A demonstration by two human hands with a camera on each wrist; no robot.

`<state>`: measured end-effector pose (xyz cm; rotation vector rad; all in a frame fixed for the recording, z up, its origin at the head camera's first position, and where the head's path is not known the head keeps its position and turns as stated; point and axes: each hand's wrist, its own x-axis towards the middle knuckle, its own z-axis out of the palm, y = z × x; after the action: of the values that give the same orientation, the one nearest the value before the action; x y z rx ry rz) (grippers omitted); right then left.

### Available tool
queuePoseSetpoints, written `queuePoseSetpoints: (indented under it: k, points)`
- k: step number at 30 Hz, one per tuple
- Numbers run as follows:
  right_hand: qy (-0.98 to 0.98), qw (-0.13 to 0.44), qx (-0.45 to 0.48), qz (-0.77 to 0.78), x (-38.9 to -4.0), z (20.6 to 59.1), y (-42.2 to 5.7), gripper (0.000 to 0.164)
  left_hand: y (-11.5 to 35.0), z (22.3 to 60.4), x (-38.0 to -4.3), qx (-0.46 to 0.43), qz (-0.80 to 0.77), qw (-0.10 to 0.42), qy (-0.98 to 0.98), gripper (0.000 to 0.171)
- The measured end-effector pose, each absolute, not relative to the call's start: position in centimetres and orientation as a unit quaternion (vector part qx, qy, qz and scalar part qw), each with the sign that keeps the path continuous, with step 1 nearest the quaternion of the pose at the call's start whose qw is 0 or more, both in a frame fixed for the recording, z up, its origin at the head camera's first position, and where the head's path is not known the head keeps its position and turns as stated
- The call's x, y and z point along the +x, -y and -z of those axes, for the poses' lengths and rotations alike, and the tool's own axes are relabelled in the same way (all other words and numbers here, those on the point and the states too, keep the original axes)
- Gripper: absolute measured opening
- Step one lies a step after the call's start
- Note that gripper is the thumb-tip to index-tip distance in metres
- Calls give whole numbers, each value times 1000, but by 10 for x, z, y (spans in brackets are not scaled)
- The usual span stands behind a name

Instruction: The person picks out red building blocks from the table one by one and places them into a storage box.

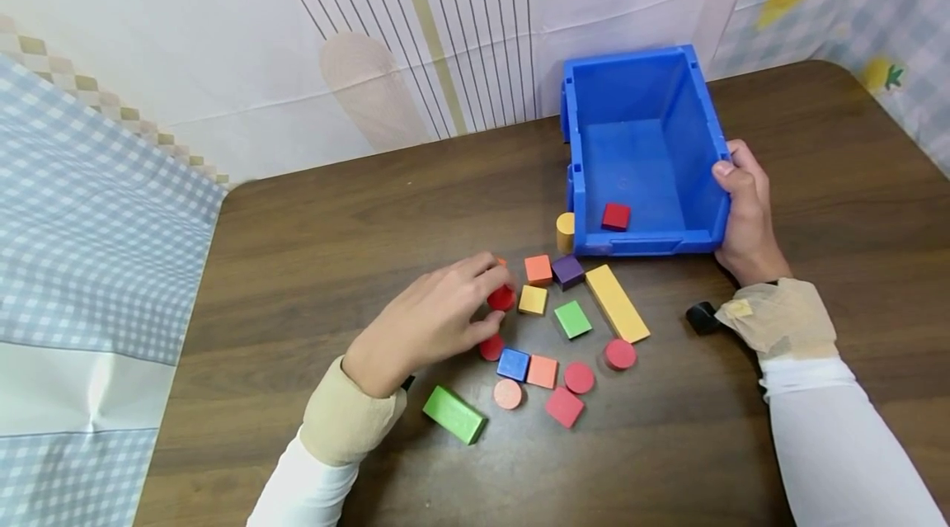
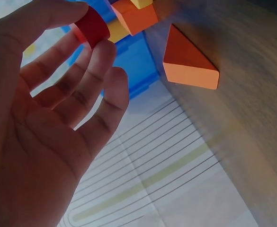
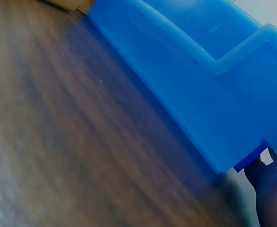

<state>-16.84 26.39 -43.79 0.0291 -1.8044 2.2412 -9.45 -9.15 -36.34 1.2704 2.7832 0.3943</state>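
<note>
My left hand (image 1: 426,317) pinches a red cylinder block (image 1: 502,298) between thumb and fingers, over the scattered blocks. In the left wrist view the red cylinder (image 2: 92,28) sits at the fingertips, with the palm facing the camera. Beyond the fingers an orange triangular block (image 2: 190,66) lies on the table; the head view mostly hides it. With my right hand (image 1: 751,222) I grip the right wall of a blue plastic bin (image 1: 631,152), thumb over its rim. Inside, near the front, lies one red block (image 1: 615,217). The right wrist view shows mainly the bin's outer side (image 3: 176,99).
Between the hands lie a long yellow block (image 1: 618,303), a green square block (image 1: 572,319), a purple block (image 1: 568,271) and several others. A yellow cylinder (image 1: 566,232) stands against the bin's left front corner. A green oblong block (image 1: 454,414) lies near the left wrist. Patterned cloth (image 1: 297,32) hangs behind the table.
</note>
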Motion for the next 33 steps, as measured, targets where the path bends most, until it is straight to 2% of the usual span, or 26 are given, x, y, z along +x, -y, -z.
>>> queuePoseSetpoints:
  k: [33]
  points:
    - [626,131,12,-769,-169,438,-264,32,89,352,-110,377,-179,-9,-908,26]
